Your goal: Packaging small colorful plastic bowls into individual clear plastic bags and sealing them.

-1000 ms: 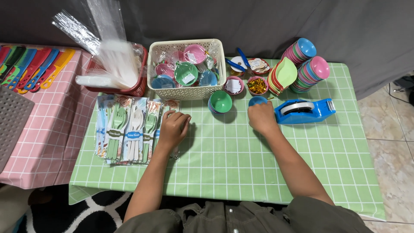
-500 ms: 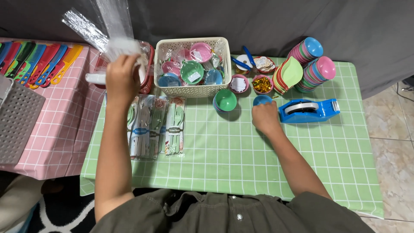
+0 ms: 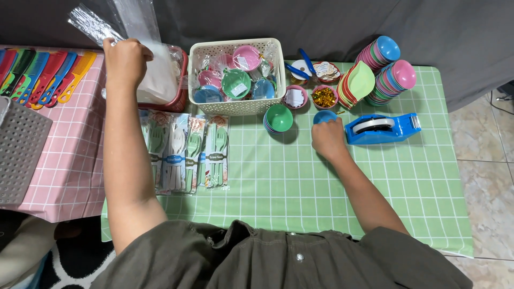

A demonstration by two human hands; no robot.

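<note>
**Packing small bowls: a bag being picked, one bowl set out**

A person sits at a green checked table. The left hand reaches to the far left, fingers closed around a clear plastic bag pulled up from a red basket of bags. The right hand rests on the table with its fingers curled against a small blue bowl, just beside a blue tape dispenser; whether it grips the bowl cannot be told. A white basket near the middle already holds several wrapped bowls. Wrapped cutlery sets lie in a row below it. Tall stacks of loose bowls suggest much packing remains.
</note>
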